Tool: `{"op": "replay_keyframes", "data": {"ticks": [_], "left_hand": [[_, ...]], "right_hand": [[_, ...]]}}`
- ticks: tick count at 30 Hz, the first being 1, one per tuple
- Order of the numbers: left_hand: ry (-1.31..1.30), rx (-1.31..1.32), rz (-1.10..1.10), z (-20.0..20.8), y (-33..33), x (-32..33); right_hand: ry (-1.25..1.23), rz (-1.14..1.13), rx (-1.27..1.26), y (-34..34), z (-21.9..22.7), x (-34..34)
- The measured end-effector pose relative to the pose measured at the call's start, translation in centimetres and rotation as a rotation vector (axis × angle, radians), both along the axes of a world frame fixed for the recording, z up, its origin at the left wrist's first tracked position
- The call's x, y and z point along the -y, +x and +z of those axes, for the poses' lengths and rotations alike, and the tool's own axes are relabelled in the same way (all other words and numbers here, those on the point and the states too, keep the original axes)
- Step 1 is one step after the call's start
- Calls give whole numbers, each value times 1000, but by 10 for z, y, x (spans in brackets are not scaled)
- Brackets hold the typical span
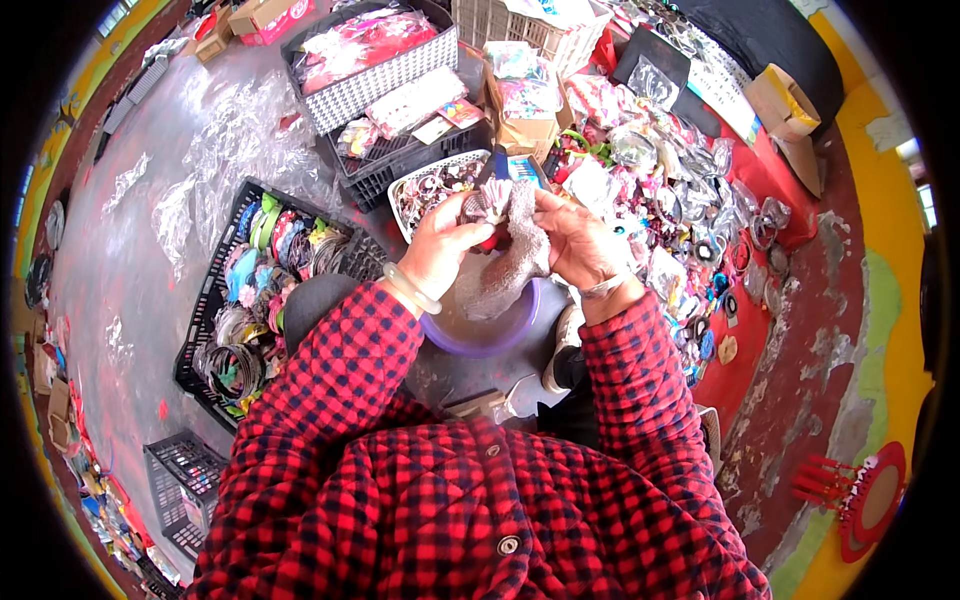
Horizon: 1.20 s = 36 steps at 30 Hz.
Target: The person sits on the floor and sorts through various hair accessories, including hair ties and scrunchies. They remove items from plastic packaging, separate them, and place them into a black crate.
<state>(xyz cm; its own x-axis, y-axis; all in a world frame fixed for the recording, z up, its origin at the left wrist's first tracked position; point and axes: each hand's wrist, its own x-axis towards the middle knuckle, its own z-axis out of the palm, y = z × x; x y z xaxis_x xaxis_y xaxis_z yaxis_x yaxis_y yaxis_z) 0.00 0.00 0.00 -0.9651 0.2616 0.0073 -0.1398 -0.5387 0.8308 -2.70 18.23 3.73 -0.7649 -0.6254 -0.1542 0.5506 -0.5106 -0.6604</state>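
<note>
In front of me both hands are raised over a round basin [484,352] with a purple rim and cloudy liquid inside. My left hand [438,250] is closed on a small pale, striped, bow-like piece [490,200]; a bit of red shows below it, and its exact kind is unclear. From my right hand [582,245], whose fingers pinch its upper end, a greyish damp-looking cloth [508,285] hangs down into the basin. The cloth's top lies against the bow-like piece. Just beyond my hands, a white basket [402,200] holds hair ties and similar trinkets.
At the left stands a black crate [195,345] of headbands and hair bands. Stacked crates [375,85] with packaged goods rise ahead. A wide heap of accessories [690,230] covers the red sheet at the right. Loose plastic wrap [235,150] lies on the floor at left.
</note>
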Motion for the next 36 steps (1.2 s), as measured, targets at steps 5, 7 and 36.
{"op": "replay_keyframes", "data": {"ticks": [5,7,36], "left_hand": [[-91,23,8,8,1,6],[-64,16,-28,8,3,5],[248,131,-8,13,6,1]], "right_hand": [[214,-23,19,1,4,6],[325,-85,-46,0,-10,6],[402,-421,80,2,-17,12]]}}
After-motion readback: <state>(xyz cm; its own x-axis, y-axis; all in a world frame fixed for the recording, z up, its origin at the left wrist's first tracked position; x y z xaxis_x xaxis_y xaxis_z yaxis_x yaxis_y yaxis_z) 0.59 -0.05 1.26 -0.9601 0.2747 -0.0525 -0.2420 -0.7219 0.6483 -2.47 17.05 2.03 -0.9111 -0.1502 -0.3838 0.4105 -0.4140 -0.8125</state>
